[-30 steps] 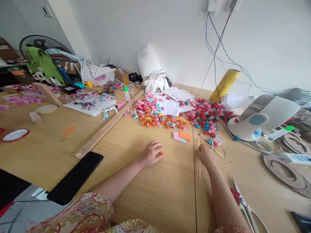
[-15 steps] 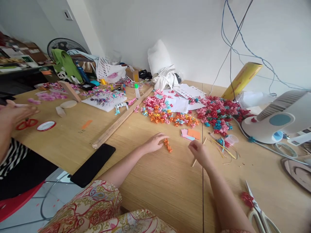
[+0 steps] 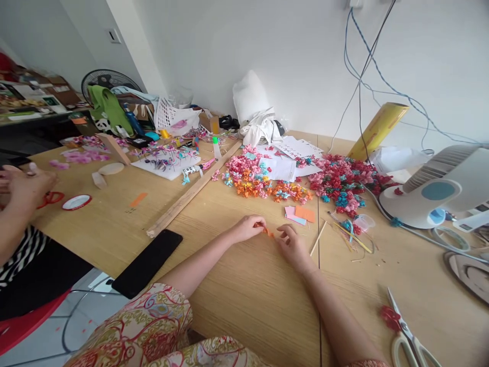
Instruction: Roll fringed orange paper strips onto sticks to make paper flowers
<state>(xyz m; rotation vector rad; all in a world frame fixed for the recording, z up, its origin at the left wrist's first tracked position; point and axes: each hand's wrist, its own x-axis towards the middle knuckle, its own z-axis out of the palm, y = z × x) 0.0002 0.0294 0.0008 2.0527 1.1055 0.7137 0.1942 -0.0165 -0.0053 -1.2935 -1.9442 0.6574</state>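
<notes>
The orange strip [image 3: 269, 232] lies between the two hands, just above or on the counter [image 3: 237, 290]; which of these cannot be told. The left hand [image 3: 247, 228] has its left end pinched between thumb and bent fingers. The right hand [image 3: 295, 247] is loosely curved with fingers parted, beside the strip's right end; whether a fingertip touches it does not show, and it seems to hold nothing else.

The strip looks like thin, crinkled paper: probably very light, soft and springy, easy to crease or tear, with little slip against dry skin. A gentle fingertip pinch at either end should suit it; squeezing the middle would likely flatten its curls.

On the right, the thin stick [image 3: 318, 238] lies near the right hand, close to the counter's dark seam [image 3: 320, 306]. On the far side sit the paper slips [image 3: 305, 214] and, beyond them, the blossoms [image 3: 244, 189]. The plank [image 3: 194, 191] slants along the left, with the phone [image 3: 148, 262] by its near end, at the counter's edge. The scissors [image 3: 402, 326] lie well apart, near right, blades pointing far. Working room runs mainly toward the near side, between the forearms.
</notes>
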